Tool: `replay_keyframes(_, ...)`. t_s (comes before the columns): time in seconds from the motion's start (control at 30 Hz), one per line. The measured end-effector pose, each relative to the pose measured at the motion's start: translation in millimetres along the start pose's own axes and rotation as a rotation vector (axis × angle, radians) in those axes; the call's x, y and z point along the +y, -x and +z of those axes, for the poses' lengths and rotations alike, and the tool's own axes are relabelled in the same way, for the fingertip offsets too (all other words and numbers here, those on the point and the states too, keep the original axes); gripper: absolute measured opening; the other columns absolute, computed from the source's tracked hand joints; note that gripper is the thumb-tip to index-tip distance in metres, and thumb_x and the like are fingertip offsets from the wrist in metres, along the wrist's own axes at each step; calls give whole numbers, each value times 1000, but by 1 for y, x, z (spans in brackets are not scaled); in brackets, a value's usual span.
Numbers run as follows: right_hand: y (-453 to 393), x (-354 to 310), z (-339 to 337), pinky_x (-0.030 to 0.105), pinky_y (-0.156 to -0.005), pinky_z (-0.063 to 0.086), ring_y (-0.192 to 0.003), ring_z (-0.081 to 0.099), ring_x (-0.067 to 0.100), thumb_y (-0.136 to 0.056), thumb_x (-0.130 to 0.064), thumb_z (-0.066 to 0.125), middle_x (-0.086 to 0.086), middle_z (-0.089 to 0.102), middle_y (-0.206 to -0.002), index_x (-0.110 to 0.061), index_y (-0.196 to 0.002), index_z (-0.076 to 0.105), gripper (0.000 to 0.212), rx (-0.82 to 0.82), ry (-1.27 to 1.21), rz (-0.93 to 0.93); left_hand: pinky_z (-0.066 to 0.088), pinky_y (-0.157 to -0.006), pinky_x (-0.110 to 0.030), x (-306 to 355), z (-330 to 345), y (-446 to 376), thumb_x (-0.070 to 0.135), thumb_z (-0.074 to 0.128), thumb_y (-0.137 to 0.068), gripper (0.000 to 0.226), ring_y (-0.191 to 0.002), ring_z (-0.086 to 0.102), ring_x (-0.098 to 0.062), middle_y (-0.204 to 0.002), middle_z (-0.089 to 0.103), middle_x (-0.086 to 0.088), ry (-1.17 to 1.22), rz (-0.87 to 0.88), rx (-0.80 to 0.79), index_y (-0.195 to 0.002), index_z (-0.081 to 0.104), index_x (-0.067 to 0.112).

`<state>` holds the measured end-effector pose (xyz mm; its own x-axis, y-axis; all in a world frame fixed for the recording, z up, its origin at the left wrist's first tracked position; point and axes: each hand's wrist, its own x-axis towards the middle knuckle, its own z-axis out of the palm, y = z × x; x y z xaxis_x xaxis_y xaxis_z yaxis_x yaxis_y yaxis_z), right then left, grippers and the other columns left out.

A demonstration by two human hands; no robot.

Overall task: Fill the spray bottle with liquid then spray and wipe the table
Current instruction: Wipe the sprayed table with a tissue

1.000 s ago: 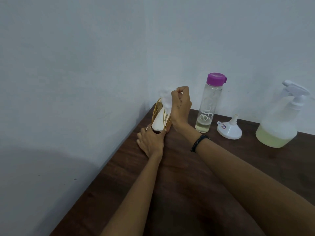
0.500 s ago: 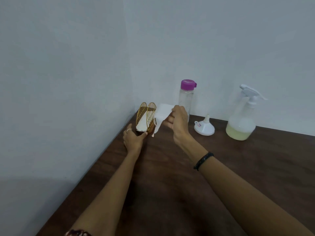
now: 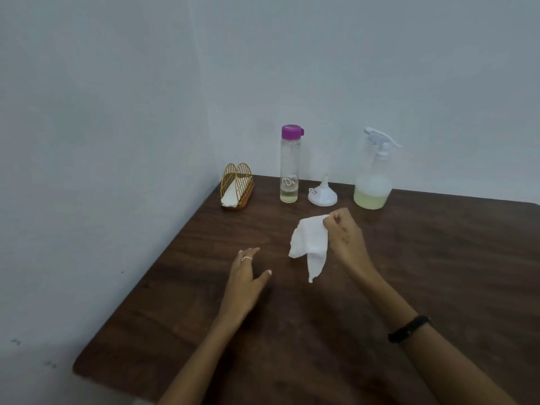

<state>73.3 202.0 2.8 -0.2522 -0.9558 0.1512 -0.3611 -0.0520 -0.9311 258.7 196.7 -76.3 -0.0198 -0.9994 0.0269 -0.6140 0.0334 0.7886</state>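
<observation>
Nearest, both forearms reach in from 6 o'clock over the dark wooden table (image 3: 438, 258). A black band (image 3: 409, 328) circles the right wrist.

The left hand (image 3: 245, 276) hovers over the table around 7 o'clock of the table's middle, palm down, fingers straight and close together, thumb spread out to the side; it holds nothing. A thin ring (image 3: 246, 259) sits on one finger.

Toward 3 o'clock from it, the right hand (image 3: 344, 235) is raised, its fingers curled and pinching the top corner of a white tissue (image 3: 311, 247), which hangs down crumpled, its lower tip close to the tabletop; whether it touches cannot be told.

Farther back, along the wall at 12 o'clock, stands a row. A white funnel (image 3: 323, 194) sits upside down, spout up. At its 9 o'clock, a tall clear bottle (image 3: 290, 168) with a purple cap stands upright, a little yellowish liquid at its bottom. At the funnel's 3 o'clock stands the spray bottle (image 3: 374, 182), trigger head on, pale yellow liquid filling its lower part. At 10 o'clock, in the corner, a gold wire napkin holder (image 3: 236, 185) holds white tissues
</observation>
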Motion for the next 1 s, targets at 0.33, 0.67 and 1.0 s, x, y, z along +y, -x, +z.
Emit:
replay_keyframes(0.33, 82, 36, 24, 44, -79, 56, -79, 66, 27, -88, -5, 45, 20, 67, -88, -1, -83, 59, 16, -65, -87, 396, 2, -117, -33, -15, 4, 40, 32, 44, -96, 57, -146, 6, -17, -156, 17, -7, -355, 84, 19, -145, 24, 11)
replay_keyframes(0.67, 56, 7, 47, 31, -115, 18, -142, 27, 20, -100, -15, 32, 7, 33, -151, -8, -142, 36, 43, -324, 618, -362, 0, -117, -29, -20, 6, 51, 37, 31, -99, 55, -146, 5, -13, -157, 13, -3, -472, 105, 44, -147, 19, 13)
replay_keyframes(1.0, 49, 67, 78, 42, -118, -2, -147, 2, 18, -63, -47, -24, 8, 3, -159, -9, -150, 4, 100, -372, 945, -231, -2, -116, -25, -22, 7, 52, 26, 25, -101, 50, -146, 6, -12, -157, 12, -5, -517, 144, 114, -147, 16, 9)
